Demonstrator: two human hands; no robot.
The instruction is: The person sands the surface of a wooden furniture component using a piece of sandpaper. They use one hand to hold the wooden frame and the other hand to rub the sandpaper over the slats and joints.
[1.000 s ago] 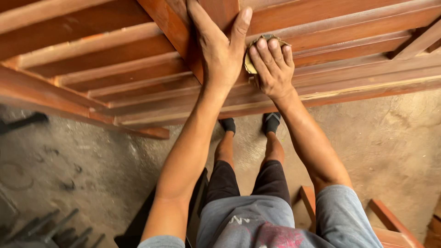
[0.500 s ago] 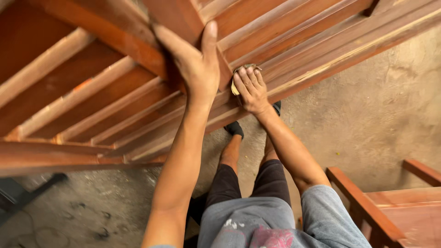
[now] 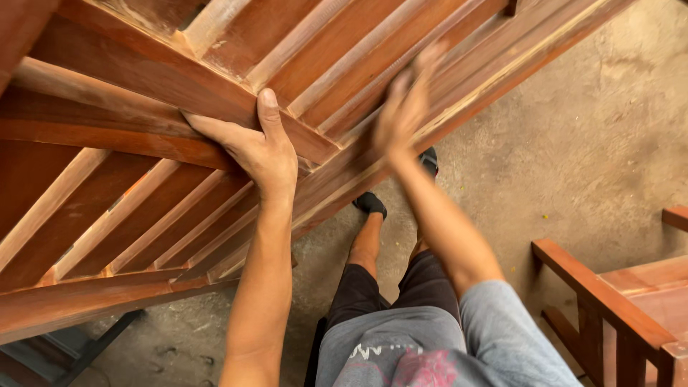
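My left hand (image 3: pixel 261 154) is clamped on a crossbar (image 3: pixel 179 89) of the slatted frame (image 3: pixel 344 64), thumb up over the bar's near face and fingers spread along its lower edge; this grip steadies the work. My right hand (image 3: pixel 403 107) is blurred with motion against the slats (image 3: pixel 459 79) near the frame's lower rail (image 3: pixel 401 161). Its fingers look extended rather than curled, but I cannot tell whether it holds a pad or anything else. Judged from this, the step in hand is rubbing down the slat faces by hand, one hand bracing and one working. The next move calls for a firm left grip so the frame does not rock, and strokes that run along the slats, not across them. The frame fills the upper left of the view, raised above my legs (image 3: pixel 387 287) and tilted. Its long axis and its slats run from lower left to upper right, and the crossbar cuts across them. The reddish wood shows pale patches along the rail. Below lies a rough concrete floor (image 3: pixel 573 143). At lower right, well apart from the frame, stands another piece of reddish wooden furniture (image 3: pixel 609 301).
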